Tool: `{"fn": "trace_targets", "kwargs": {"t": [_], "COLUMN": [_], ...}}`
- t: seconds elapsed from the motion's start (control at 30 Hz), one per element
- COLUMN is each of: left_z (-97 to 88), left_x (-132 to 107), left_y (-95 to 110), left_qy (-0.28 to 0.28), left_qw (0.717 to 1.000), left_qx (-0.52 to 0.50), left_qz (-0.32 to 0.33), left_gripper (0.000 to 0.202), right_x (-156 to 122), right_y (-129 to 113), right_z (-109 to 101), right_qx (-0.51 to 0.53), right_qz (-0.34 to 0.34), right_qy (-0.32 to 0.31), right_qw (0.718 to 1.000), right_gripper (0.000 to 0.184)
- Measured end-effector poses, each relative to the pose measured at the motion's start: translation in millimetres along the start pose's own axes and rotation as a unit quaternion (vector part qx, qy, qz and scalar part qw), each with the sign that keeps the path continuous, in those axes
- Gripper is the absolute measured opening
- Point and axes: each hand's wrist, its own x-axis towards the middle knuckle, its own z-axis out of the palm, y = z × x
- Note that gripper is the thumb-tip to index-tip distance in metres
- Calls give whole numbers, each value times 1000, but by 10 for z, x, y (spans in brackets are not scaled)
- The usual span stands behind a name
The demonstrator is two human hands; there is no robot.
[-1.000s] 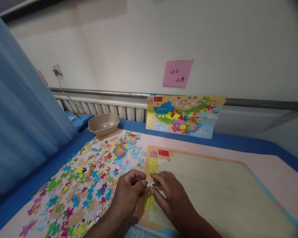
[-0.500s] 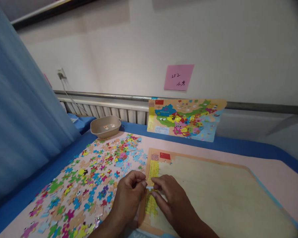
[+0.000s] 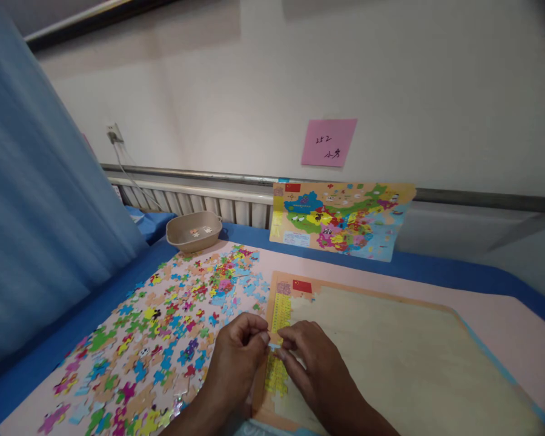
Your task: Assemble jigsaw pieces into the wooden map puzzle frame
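Over the left side of the puzzle board [image 3: 367, 339], my left hand [image 3: 238, 351] and my right hand [image 3: 315, 366] face each other, thumbs and fingertips closed. Between them is a small puzzle piece [image 3: 275, 346], pale along the edge that shows and mostly covered by my fingers. Both hands appear to pinch it. Beneath it runs a yellow strip of joined pieces [image 3: 281, 312] along the board's left border. A red flag [image 3: 302, 286] and a printed square code [image 3: 283, 288] are at the board's upper left corner.
Many loose puzzle pieces [image 3: 163, 339] are spread left of the board. Behind them stands a beige basin [image 3: 194, 232] with a few pieces inside. A colourful map picture [image 3: 340, 221] leans against the wall rail. A blue curtain [image 3: 40, 181] hangs at the left.
The view has shifted very slightly. Both hands stay at nearly the same spot with the small puzzle piece between them.
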Motion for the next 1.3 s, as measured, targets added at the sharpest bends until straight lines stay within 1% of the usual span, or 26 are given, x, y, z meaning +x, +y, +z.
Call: {"fn": "trace_targets", "kwargs": {"t": [0.13, 0.27, 0.33, 0.47, 0.63, 0.83, 1.07, 1.3], "left_z": [-1, -20, -28, -38, -35, -24, -16, -4], "left_x": [-3, 0, -3, -10, -5, 3, 22, 1], "left_y": [35, 2, -19, -20, 19, 17, 46, 65], "left_qy": [-9, -22, -33, -37, -43, -56, -66, -83], "left_qw": [1000, 1000, 999, 999, 999, 997, 996, 994], "left_qx": [11, 18, 23, 29, 12, -19, -14, -44], "left_qz": [10, 10, 14, 10, -15, -50, -52, -60], "left_gripper": [21, 20, 20, 20, 27, 34, 37, 43], "right_x": [8, 3, -3, -13, 4, 18, 21, 39], "right_y": [1, 4, 6, 13, 9, 10, -7, -44], "right_z": [5, 4, -2, -6, -1, -32, -31, -42], "right_qx": [-1, -15, -24, -36, -37, -42, -55, -69], "right_qz": [7, 6, 6, 4, -3, -9, -25, -24], "right_qy": [-1, 7, 12, 22, 18, 17, 20, 20], "right_qw": [1000, 1000, 1000, 999, 999, 999, 998, 997], "right_gripper": [16, 5, 4, 5, 10, 13, 13, 15]}}
